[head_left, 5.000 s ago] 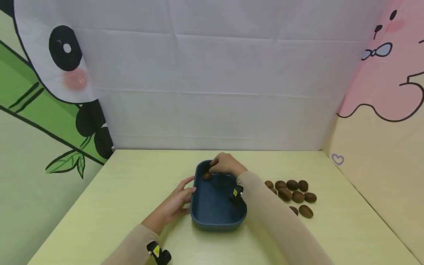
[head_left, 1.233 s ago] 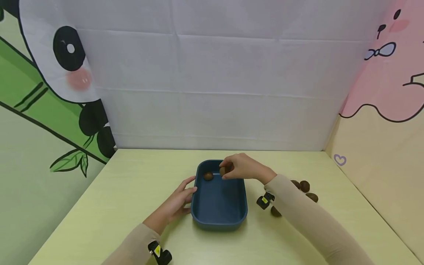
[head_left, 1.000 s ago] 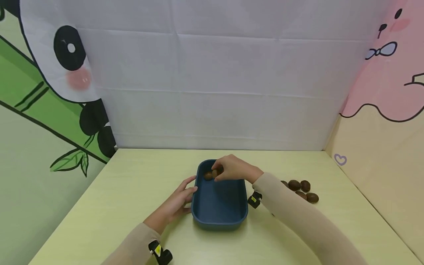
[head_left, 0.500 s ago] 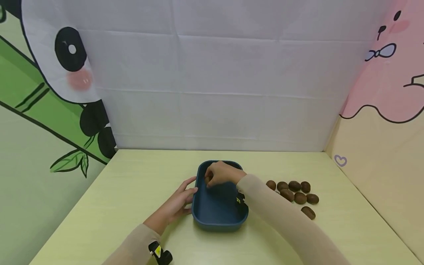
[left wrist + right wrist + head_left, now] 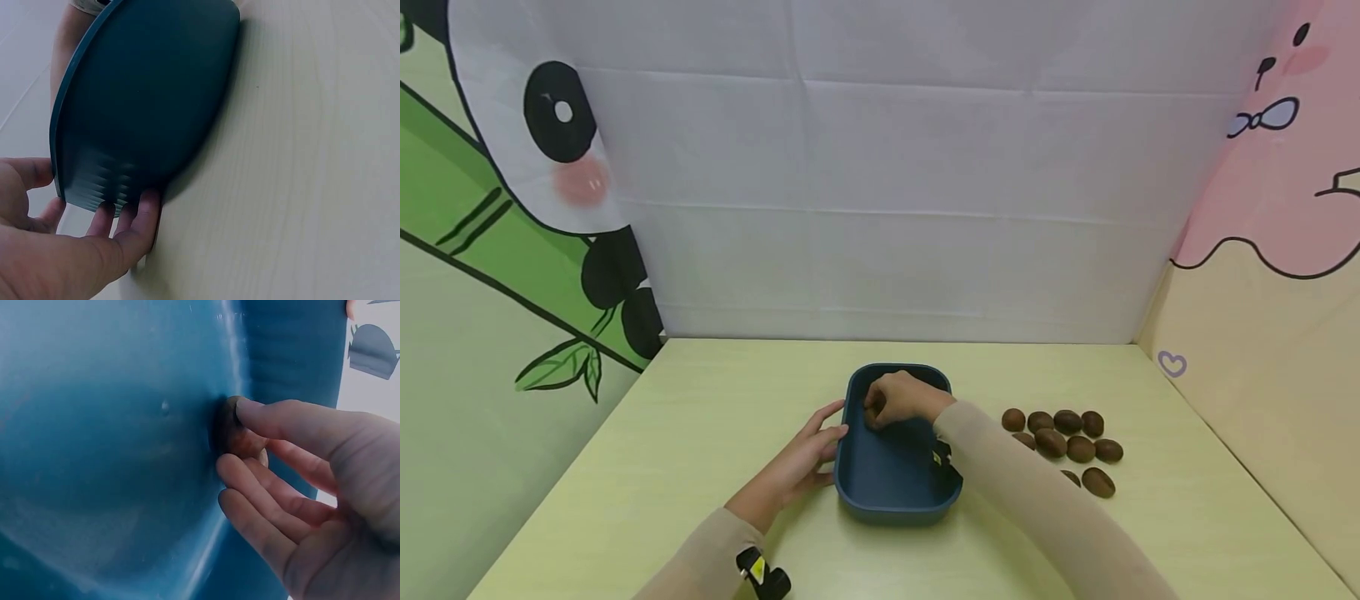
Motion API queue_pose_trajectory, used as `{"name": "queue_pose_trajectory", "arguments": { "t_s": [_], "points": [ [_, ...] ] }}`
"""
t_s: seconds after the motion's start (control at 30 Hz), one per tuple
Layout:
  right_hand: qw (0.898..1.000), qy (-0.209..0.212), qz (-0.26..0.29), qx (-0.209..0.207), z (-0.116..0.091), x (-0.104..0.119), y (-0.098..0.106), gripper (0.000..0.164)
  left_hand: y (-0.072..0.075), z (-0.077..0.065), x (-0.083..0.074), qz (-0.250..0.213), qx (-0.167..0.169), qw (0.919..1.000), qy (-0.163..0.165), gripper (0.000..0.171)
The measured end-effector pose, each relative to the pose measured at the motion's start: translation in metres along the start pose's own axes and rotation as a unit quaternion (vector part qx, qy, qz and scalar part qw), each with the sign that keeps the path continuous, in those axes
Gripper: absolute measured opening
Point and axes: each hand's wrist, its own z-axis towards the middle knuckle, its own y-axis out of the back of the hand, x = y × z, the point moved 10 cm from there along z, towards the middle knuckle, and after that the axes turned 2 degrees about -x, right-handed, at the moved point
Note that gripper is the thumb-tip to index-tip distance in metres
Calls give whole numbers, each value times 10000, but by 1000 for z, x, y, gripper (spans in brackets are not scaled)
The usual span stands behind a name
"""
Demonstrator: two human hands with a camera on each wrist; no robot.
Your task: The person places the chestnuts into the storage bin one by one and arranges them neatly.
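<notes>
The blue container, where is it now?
In the head view, the blue container stands on the table, between the left hand and the brown nut-like pieces at right.

White sheet point(image 5: 910, 167), panda mural point(image 5: 553, 125), pink figure point(image 5: 1270, 192), purple heart point(image 5: 1172, 364)

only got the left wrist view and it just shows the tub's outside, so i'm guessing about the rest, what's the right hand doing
Observer: The right hand is inside the tub, holding a brown nut.
Operator: ok whereabouts in the tub
Observer: Close to the inner wall; whether the nut touches it, I can't tell.
Operator: any more of those lying about
Observer: Yes, a group of loose nuts lies on the table, to the right of the tub.
</notes>
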Motion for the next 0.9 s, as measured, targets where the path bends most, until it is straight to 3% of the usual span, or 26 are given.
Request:
{"name": "queue_pose_trajectory", "arguments": {
  "t_s": [0.53,0.7,0.9],
  "points": [
    [9992,-5,376,-114,0,-1,6,28,-1,-2,-1,55,40,10000,-36,60],
    [9981,121,590,-144,-5,3,18,34,0,-3,-1,86,40,9999,-46,60],
    [9985,264,380,-280,-14,4,40,34,-2,-3,-3,28,41,10000,-40,61]
  ]
}}
